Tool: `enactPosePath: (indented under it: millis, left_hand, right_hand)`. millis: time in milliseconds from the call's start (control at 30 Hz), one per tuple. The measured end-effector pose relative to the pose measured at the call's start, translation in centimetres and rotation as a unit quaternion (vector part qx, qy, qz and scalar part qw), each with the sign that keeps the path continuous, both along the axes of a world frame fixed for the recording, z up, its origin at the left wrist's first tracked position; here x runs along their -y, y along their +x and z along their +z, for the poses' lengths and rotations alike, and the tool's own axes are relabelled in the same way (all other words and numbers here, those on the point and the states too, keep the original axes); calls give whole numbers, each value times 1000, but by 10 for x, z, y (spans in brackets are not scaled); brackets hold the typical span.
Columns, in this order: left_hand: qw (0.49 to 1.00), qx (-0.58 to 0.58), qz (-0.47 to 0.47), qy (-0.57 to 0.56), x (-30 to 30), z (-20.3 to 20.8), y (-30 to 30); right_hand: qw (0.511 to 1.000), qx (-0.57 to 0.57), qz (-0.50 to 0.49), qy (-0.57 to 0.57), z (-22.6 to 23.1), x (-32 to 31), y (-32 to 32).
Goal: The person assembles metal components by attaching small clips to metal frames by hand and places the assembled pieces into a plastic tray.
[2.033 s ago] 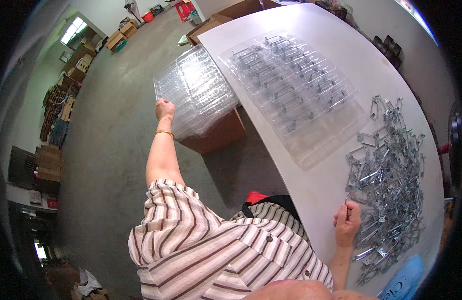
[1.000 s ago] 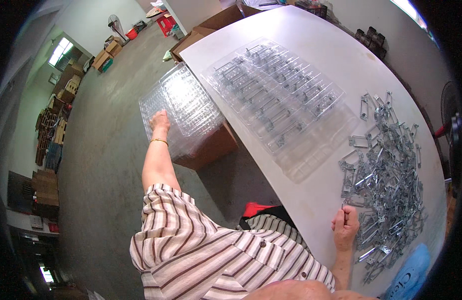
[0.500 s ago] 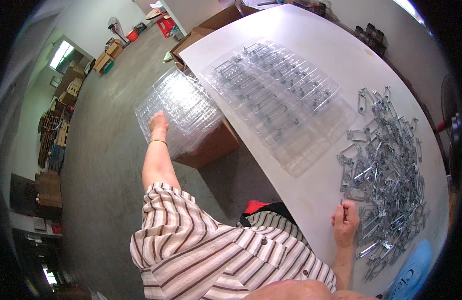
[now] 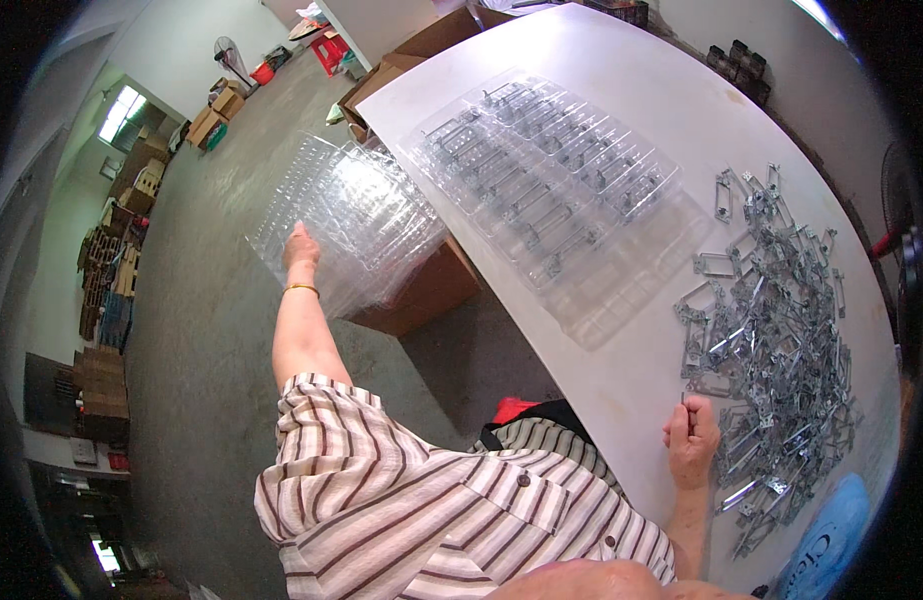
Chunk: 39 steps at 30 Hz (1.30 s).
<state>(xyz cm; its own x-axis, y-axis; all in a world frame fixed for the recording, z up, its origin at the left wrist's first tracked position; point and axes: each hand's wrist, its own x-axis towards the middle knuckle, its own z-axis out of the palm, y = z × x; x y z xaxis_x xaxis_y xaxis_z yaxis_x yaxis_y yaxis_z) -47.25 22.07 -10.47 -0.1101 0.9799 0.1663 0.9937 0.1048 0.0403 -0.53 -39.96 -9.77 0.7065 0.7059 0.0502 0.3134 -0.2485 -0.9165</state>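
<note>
My left hand reaches out to the left, its fingers closed on the edge of a clear plastic tray. That tray is tilted up over other clear trays stacked on a brown cardboard box. My right hand rests closed on the white table, next to a heap of metal brackets. A thin dark tip shows above its fingers; what it belongs to is hidden. On the table, a clear compartment tray holds several metal brackets in rows.
A blue bag-like item lies at the table's near right corner. Open cardboard boxes stand beyond the table's far left edge. Stacked cartons and a standing fan are across the floor. Another fan stands at the right.
My left hand has moved slightly left and nearer, drawing the top clear tray leftward off the stack. My right hand has stayed where it was.
</note>
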Motion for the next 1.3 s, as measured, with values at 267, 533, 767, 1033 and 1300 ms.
enactPosePath:
  millis: [267, 533, 767, 1033, 1300]
  left_hand:
    - [996, -5, -24, 82, 12, 44, 19]
    - [974, 67, -130, 172, -2, 105, 38]
    - [920, 42, -325, 215, 78, 166, 183]
    - [886, 24, -445, 126, 163, 163, 316]
    - [884, 13, -466, 46, 170, 133, 355]
  right_hand:
    - [1000, -10, 6, 9, -1, 2, 0]
    - [1000, 1, 10, 21, -2, 2, 1]
    - [999, 24, 13, 41, -6, 4, 4]
    - [999, 20, 14, 38, -3, 6, 2]
    - [998, 41, 24, 41, -3, 6, 4]
